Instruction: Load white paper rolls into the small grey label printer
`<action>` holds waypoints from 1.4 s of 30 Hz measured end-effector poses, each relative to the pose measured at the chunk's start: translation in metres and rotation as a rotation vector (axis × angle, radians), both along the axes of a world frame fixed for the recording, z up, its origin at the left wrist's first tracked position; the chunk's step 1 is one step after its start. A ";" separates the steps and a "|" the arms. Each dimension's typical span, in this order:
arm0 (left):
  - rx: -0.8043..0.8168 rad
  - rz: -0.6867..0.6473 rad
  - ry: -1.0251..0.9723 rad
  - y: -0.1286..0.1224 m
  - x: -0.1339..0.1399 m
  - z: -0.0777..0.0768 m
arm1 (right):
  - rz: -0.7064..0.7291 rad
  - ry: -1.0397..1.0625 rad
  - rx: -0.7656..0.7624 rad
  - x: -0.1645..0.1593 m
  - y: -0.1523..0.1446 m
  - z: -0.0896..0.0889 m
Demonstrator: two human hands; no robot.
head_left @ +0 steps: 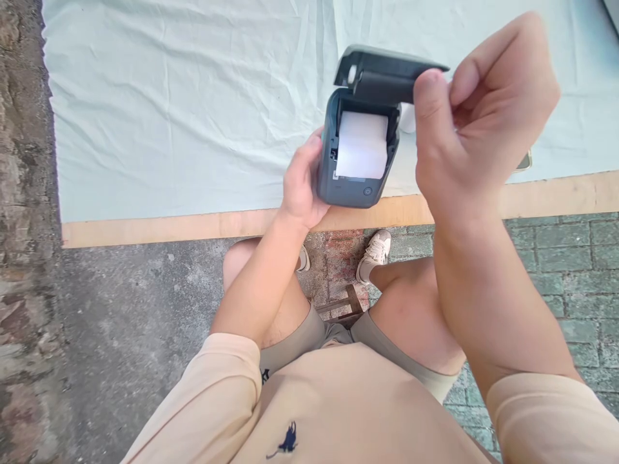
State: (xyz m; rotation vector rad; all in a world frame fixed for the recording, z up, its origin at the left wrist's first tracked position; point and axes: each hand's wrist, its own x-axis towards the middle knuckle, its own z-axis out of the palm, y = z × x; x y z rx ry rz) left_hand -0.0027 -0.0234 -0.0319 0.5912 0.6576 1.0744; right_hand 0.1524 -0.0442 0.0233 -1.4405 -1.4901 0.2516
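Observation:
A dark grey portable label printer [331,190] is held above the front edge of the table by my left hand [304,180], its fingers wrapped round the left side. The printer's lid [382,67] is raised, and my right hand [483,109] pinches its right end between thumb and fingers. Inside the open bay sits a white paper roll [362,145], its loose end lying over the front lip. A round button shows at the lower right of the printer's face.
A pale cloth [193,109] with wrinkles covers the table, whose bare wooden edge [145,229] runs along the front. Partly behind my right hand lie a white round object [407,118] and a phone-like item [525,161]. A wooden stool [351,303] is under me.

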 end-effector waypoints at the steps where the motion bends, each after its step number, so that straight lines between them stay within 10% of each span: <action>1: 0.019 -0.003 0.000 -0.001 0.000 -0.001 | 0.010 -0.001 0.035 -0.001 0.001 0.001; 12: 0.115 -0.075 0.055 -0.005 -0.001 -0.006 | 0.197 -0.527 -0.439 -0.005 0.006 0.006; 18: 0.050 -0.030 0.019 -0.005 0.000 -0.007 | 0.166 -0.167 -0.316 -0.002 -0.005 0.007; 21: -0.015 -0.003 -0.011 0.001 -0.001 -0.009 | 0.214 0.359 -0.227 0.019 -0.004 -0.002; 25: -0.111 0.033 -0.012 0.007 -0.003 -0.012 | 0.342 0.812 -0.479 0.050 0.005 -0.030; 31: -0.100 0.059 -0.043 0.008 -0.003 -0.012 | 0.296 0.686 -0.291 0.048 0.001 -0.059; 42: -0.097 0.049 -0.083 0.008 -0.003 -0.012 | 0.149 -0.078 -0.311 0.041 -0.009 -0.060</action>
